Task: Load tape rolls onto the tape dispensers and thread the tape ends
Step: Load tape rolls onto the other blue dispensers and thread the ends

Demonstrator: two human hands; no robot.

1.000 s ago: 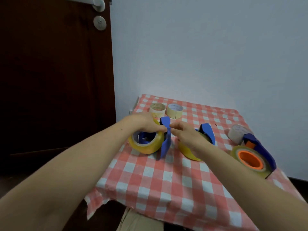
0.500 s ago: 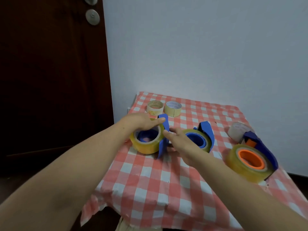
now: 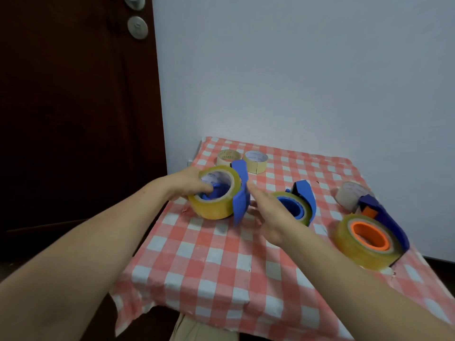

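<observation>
A: From the head camera, what could go wrong here?

B: The left hand [image 3: 189, 184] grips the yellow tape roll [image 3: 214, 193], thumb hooked into its core, tilting it on the blue dispenser [image 3: 240, 193] at the table's [image 3: 221, 264] left side. The right hand [image 3: 268, 212] hovers just beside the dispenser with fingers spread, holding nothing. If the roll is not seated on the hub, it could likely slip off, or the loose end could stick back onto the roll.

A: And the others?

B: The second dispenser [image 3: 299, 205] and the orange-core dispenser [image 3: 371, 236] sit loaded further right.

A: Any readable writing?

B: The two small rolls [image 3: 254, 161] at the back carry faint print, too blurred to read.
</observation>
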